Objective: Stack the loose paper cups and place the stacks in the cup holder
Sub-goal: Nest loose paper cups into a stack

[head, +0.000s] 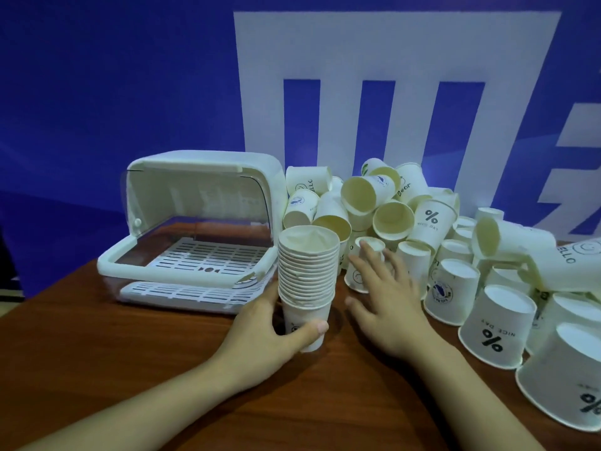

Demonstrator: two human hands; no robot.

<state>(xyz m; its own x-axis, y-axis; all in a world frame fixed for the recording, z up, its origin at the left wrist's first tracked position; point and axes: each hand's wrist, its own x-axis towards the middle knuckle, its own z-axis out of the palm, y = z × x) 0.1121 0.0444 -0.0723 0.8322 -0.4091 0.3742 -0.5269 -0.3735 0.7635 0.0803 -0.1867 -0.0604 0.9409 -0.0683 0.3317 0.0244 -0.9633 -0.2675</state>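
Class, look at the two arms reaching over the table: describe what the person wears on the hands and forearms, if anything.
Nothing is worn. The left hand and the right hand are both bare, with no gloves, rings, watch or bracelet visible. Both forearms are uncovered as far as the bottom edge of the picture, so no sleeve shows. The fingernails look short and unpainted.

Tall stack (307,281) of white paper cups upright, centre. Loose cups (432,242) heaped right, many upside down. White cup holder (195,229) left, lid raised, empty.
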